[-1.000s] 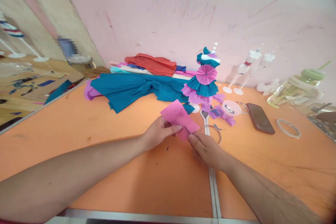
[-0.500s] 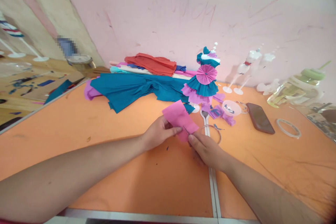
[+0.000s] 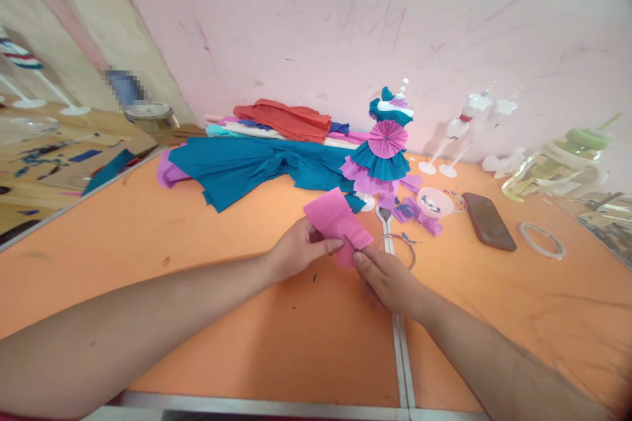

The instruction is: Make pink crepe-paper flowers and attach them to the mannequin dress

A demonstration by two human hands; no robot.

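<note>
Left hand (image 3: 295, 250): mid-frame, thumb uppermost, fingers pinching pink paper (image 3: 336, 210).
Right hand (image 3: 390, 279): angled up-left, fingers closed on dark tool (image 3: 351, 244).

We observe from single head-worn camera, facing forward and down; orange counter (image 3: 222, 348) close below, pink wall (image 3: 237, 26) farther off, across upper view.

A pink sheet (image 3: 333, 212) partly hides the left hand (image 3: 293, 253).

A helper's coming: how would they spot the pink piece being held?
Find the orange table below the pink wall. Over it, the left hand grips the pink piece, the right hand at its lower edge. Unlike the pleated rosette behind, it's smooth, unpleated.
</note>
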